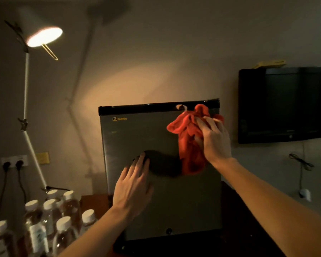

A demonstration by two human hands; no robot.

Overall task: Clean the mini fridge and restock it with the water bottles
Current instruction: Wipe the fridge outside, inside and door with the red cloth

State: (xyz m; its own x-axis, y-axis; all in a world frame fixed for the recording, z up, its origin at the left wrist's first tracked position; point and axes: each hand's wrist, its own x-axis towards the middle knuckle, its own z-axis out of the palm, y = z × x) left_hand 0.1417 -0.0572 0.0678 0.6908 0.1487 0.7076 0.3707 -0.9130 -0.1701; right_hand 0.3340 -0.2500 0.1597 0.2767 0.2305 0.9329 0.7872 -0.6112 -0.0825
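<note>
The grey mini fridge stands in front of me with its door closed and a black strip along the top. My right hand grips a bunched red cloth and holds it against the upper right of the door. My left hand lies flat on the middle of the door with its fingers straight. Several clear water bottles with white caps stand at the lower left, beside the fridge.
A white lit lamp on a jointed arm rises at the left. Wall sockets with two black plugs sit behind the bottles. A dark television hangs on the wall at the right. A brown surface carries the fridge.
</note>
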